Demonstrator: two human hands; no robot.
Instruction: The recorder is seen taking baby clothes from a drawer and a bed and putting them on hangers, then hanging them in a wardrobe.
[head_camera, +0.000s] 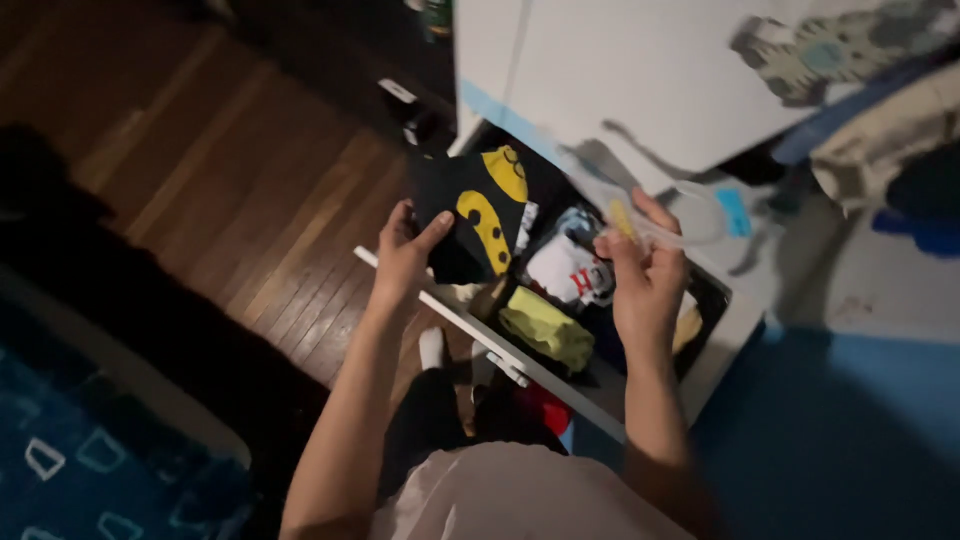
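Seen from above, in dim light, a person's two bare hands work over an open white drawer (560, 385). The left hand (405, 255) grips the lower edge of a black garment with yellow shapes (475, 215), thumb on top and fingers hidden beneath the cloth. The garment is held up over the drawer's far left corner; its full shape cannot be made out. The right hand (645, 280) is raised above the drawer's right half, fingers closed on a clear plastic hanger (680, 215) that is faint and blurred against the pale surface behind it. The hands are well apart.

Inside the drawer lie folded clothes: a yellow-green bundle (548, 328) near the front, a white piece with red marks (572, 270) behind it, and darker items too shadowed to identify. The drawer's right side is partly hidden by the right forearm.

Beyond stands a white cabinet (620, 80). At upper right, patterned fabric (840, 45) is cut off by the frame. A dark wooden floor (240, 170) lies to the left, and a blue patterned rug (90, 460) is at the lower left corner.
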